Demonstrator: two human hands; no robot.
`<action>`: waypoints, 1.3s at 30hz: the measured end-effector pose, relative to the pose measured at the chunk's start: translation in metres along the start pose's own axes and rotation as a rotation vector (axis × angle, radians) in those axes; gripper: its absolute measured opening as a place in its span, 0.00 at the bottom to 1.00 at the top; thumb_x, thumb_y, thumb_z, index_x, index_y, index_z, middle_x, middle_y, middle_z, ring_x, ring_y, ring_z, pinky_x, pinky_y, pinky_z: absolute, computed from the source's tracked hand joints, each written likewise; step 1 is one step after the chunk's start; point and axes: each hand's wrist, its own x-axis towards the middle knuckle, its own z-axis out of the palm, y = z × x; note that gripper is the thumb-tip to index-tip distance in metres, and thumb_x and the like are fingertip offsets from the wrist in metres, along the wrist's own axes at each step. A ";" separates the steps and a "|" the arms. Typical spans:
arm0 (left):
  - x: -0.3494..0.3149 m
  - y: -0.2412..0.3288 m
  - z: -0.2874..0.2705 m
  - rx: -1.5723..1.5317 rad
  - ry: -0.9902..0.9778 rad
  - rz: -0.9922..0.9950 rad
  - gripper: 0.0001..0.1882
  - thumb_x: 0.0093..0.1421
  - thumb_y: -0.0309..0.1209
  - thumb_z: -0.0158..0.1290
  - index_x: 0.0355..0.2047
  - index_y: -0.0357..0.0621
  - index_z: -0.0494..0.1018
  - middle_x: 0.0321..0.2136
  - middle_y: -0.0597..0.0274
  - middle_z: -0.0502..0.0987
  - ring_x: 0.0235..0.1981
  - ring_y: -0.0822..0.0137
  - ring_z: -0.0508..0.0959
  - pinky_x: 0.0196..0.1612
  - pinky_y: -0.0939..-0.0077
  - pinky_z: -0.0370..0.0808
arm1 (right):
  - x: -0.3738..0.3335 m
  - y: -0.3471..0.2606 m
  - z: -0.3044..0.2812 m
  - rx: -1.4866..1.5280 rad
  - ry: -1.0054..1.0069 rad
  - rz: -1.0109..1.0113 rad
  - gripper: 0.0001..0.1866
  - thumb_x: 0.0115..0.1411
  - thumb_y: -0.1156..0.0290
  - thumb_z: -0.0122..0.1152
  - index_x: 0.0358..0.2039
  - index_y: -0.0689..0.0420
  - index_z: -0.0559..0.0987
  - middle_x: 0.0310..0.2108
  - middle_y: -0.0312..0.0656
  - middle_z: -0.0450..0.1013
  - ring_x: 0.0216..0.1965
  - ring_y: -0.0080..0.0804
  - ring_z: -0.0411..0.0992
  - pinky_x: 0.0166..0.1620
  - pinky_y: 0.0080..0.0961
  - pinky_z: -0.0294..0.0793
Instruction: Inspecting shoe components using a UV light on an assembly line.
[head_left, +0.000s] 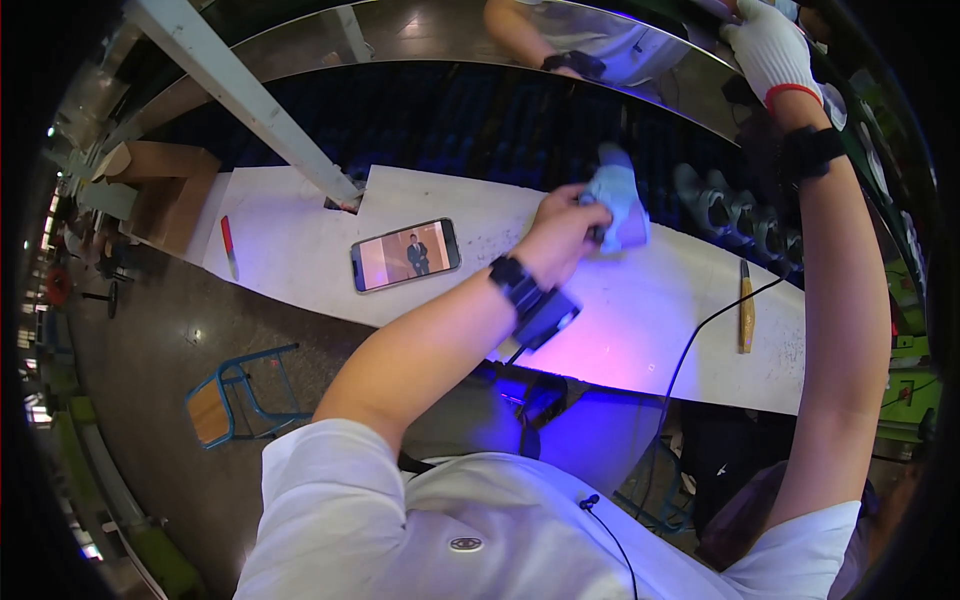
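Note:
My left hand (572, 228) is bare, with a black band and a small dark box at the wrist. Its fingers are closed on a pale, bluish-lit shoe (622, 205), smeared by motion, above the far edge of the white table. My right hand (772, 50) wears a white knit glove with a red cuff and stretches to the far right. Its fingertips run into the dark upper rim, so whether they grip anything is unclear. Several light shoes (740, 210) stand on the dark conveyor (440, 120) left of my right forearm.
On the white table (300, 270) lie a phone (405, 255) playing a video, a red-handled tool (228, 240) and a yellow cutter-like tool (746, 310). A black cable (690, 345) crosses it. A slanted post (250, 100) rises at left; a shiny panel (420, 30) reflects an arm.

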 end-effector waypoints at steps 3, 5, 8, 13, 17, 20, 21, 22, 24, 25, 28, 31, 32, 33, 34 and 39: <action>-0.084 0.004 -0.023 0.192 -0.026 -0.109 0.30 0.63 0.19 0.51 0.67 0.29 0.66 0.50 0.53 0.79 0.49 0.64 0.81 0.52 0.70 0.80 | -0.014 -0.015 -0.008 -0.046 0.185 -0.054 0.04 0.58 0.72 0.66 0.31 0.59 0.82 0.32 0.56 0.80 0.40 0.59 0.79 0.46 0.45 0.78; -0.114 0.016 -0.042 0.417 -0.010 -0.211 0.27 0.65 0.22 0.50 0.65 0.29 0.69 0.50 0.55 0.79 0.49 0.66 0.81 0.51 0.72 0.80 | -0.020 -0.022 -0.016 0.043 0.251 -0.040 0.06 0.57 0.70 0.69 0.30 0.59 0.82 0.31 0.56 0.80 0.39 0.57 0.80 0.45 0.45 0.79; -0.130 0.007 -0.058 0.948 -0.053 0.123 0.27 0.66 0.26 0.53 0.65 0.31 0.69 0.54 0.51 0.79 0.55 0.57 0.80 0.56 0.64 0.79 | -0.044 -0.030 -0.014 0.657 0.219 -0.178 0.12 0.59 0.66 0.70 0.41 0.58 0.84 0.40 0.54 0.82 0.43 0.51 0.80 0.49 0.42 0.78; -0.156 -0.019 -0.036 1.777 -0.087 0.738 0.28 0.61 0.31 0.61 0.60 0.34 0.72 0.59 0.41 0.76 0.64 0.36 0.71 0.67 0.45 0.69 | -0.178 -0.023 -0.083 0.380 0.228 -0.456 0.16 0.69 0.79 0.65 0.56 0.62 0.77 0.54 0.48 0.78 0.48 0.31 0.80 0.54 0.28 0.79; -0.148 -0.007 -0.036 1.863 -0.170 0.797 0.25 0.60 0.31 0.63 0.55 0.33 0.74 0.53 0.43 0.78 0.58 0.39 0.75 0.62 0.46 0.72 | -0.319 0.021 -0.175 0.824 -0.142 0.202 0.17 0.60 0.87 0.59 0.50 0.62 0.76 0.44 0.38 0.73 0.42 0.24 0.69 0.50 0.20 0.69; -0.131 -0.003 -0.017 1.819 -0.351 0.691 0.21 0.62 0.37 0.61 0.50 0.35 0.75 0.45 0.45 0.80 0.50 0.42 0.78 0.56 0.47 0.74 | -0.371 0.043 -0.272 0.459 -0.287 0.352 0.13 0.54 0.83 0.66 0.40 0.63 0.76 0.35 0.36 0.72 0.35 0.24 0.69 0.43 0.22 0.70; -0.128 -0.004 -0.015 1.808 -0.398 0.538 0.21 0.64 0.41 0.60 0.47 0.36 0.76 0.41 0.46 0.81 0.46 0.44 0.79 0.53 0.48 0.75 | -0.386 0.063 -0.300 0.421 -0.373 0.320 0.12 0.55 0.82 0.65 0.40 0.63 0.75 0.35 0.36 0.72 0.34 0.23 0.69 0.41 0.21 0.69; -0.123 -0.007 -0.014 1.851 -0.417 0.503 0.23 0.67 0.48 0.56 0.44 0.38 0.77 0.36 0.48 0.82 0.41 0.47 0.82 0.50 0.51 0.75 | -0.405 0.077 -0.324 0.449 -0.392 0.418 0.09 0.58 0.81 0.60 0.39 0.61 0.73 0.35 0.36 0.70 0.36 0.23 0.68 0.43 0.20 0.68; -0.123 -0.010 -0.007 1.896 -0.397 0.498 0.23 0.68 0.49 0.55 0.43 0.37 0.77 0.36 0.49 0.83 0.41 0.48 0.82 0.49 0.52 0.76 | -0.442 0.105 -0.377 0.572 -0.480 0.608 0.07 0.62 0.79 0.54 0.41 0.58 0.71 0.36 0.36 0.70 0.37 0.24 0.70 0.45 0.20 0.70; -0.122 -0.013 -0.003 1.937 -0.371 0.504 0.24 0.69 0.50 0.54 0.43 0.36 0.77 0.35 0.50 0.83 0.40 0.49 0.83 0.47 0.54 0.76 | -0.442 0.100 -0.387 0.674 -0.552 0.695 0.08 0.62 0.79 0.54 0.42 0.58 0.70 0.37 0.36 0.71 0.38 0.24 0.71 0.45 0.20 0.72; -0.118 -0.017 -0.005 2.022 -0.364 0.533 0.25 0.69 0.50 0.54 0.42 0.35 0.76 0.35 0.50 0.83 0.40 0.52 0.83 0.44 0.56 0.77 | -0.462 0.078 -0.349 0.705 -0.273 0.817 0.12 0.65 0.77 0.54 0.49 0.61 0.72 0.38 0.37 0.73 0.38 0.24 0.73 0.46 0.20 0.74; -0.112 -0.028 0.000 2.016 -0.402 0.550 0.24 0.69 0.49 0.54 0.43 0.35 0.76 0.35 0.50 0.83 0.40 0.53 0.83 0.42 0.56 0.77 | -0.455 0.047 -0.252 0.634 -0.175 0.766 0.15 0.66 0.78 0.56 0.53 0.63 0.76 0.39 0.34 0.73 0.37 0.20 0.70 0.45 0.19 0.70; -0.115 -0.026 0.001 2.043 -0.380 0.537 0.24 0.69 0.49 0.54 0.43 0.35 0.76 0.35 0.50 0.83 0.40 0.53 0.83 0.42 0.56 0.77 | -0.450 0.037 -0.207 0.636 -0.175 0.717 0.11 0.66 0.78 0.58 0.48 0.64 0.78 0.38 0.33 0.73 0.37 0.20 0.69 0.43 0.18 0.69; -0.115 -0.024 0.003 2.028 -0.380 0.494 0.24 0.70 0.48 0.54 0.43 0.35 0.76 0.34 0.49 0.83 0.39 0.51 0.83 0.43 0.56 0.77 | -0.441 0.025 -0.174 0.691 -0.180 0.705 0.11 0.66 0.78 0.59 0.49 0.64 0.78 0.39 0.33 0.73 0.39 0.19 0.68 0.45 0.19 0.68; -0.115 -0.023 0.005 2.009 -0.386 0.454 0.23 0.70 0.47 0.53 0.44 0.35 0.76 0.34 0.49 0.84 0.39 0.50 0.83 0.44 0.55 0.76 | -0.428 0.007 -0.146 0.816 -0.147 0.706 0.12 0.67 0.77 0.60 0.50 0.65 0.79 0.41 0.34 0.75 0.41 0.21 0.70 0.48 0.20 0.69; -0.137 -0.009 0.007 1.537 -0.276 0.748 0.20 0.71 0.43 0.53 0.48 0.35 0.75 0.41 0.47 0.82 0.43 0.46 0.81 0.51 0.54 0.75 | -0.426 -0.003 -0.079 1.181 0.012 0.671 0.16 0.72 0.68 0.62 0.53 0.65 0.76 0.46 0.44 0.79 0.49 0.32 0.78 0.57 0.31 0.75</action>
